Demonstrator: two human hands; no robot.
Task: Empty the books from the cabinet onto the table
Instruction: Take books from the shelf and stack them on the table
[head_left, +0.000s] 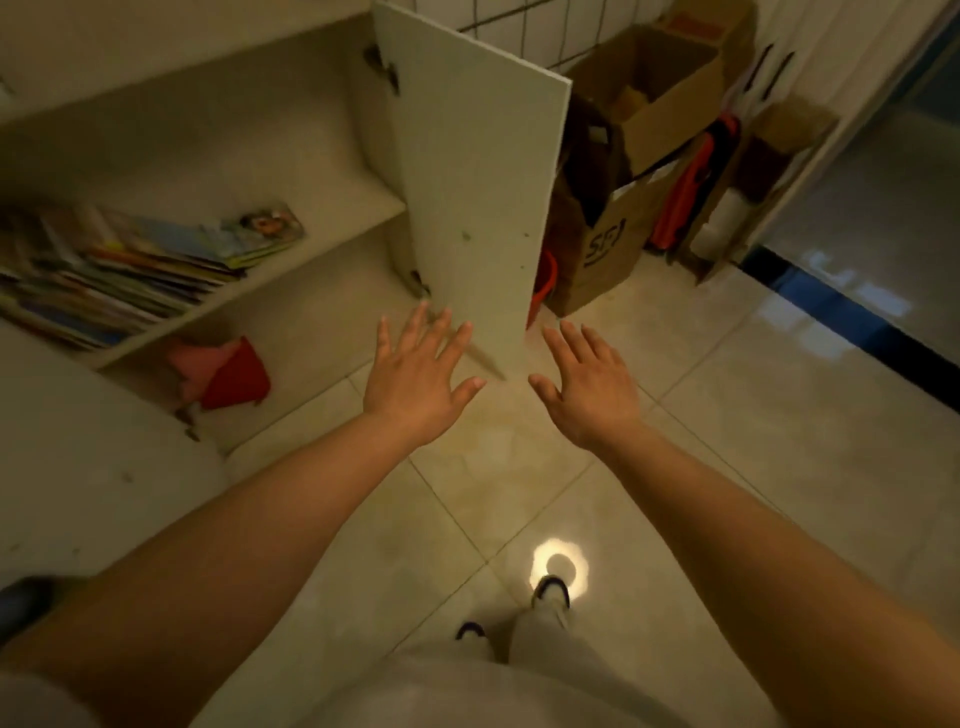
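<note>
A slumped pile of colourful books (124, 265) lies on the middle shelf of the open white cabinet (291, 156), at the left. The cabinet's right door (472, 197) stands swung out towards me. My left hand (415, 379) hovers palm down with fingers spread, just in front of the door's lower edge and to the right of the books. My right hand (587, 384) is held out the same way beside it, empty, above the tiled floor. No table is in view.
A red and pink bundle (223, 374) lies on the cabinet's bottom shelf. Cardboard boxes (634, 156) and an orange bucket (545, 280) crowd the corner behind the door. The left door (78, 467) stands open at lower left. Tiled floor (727, 441) spreads to the right.
</note>
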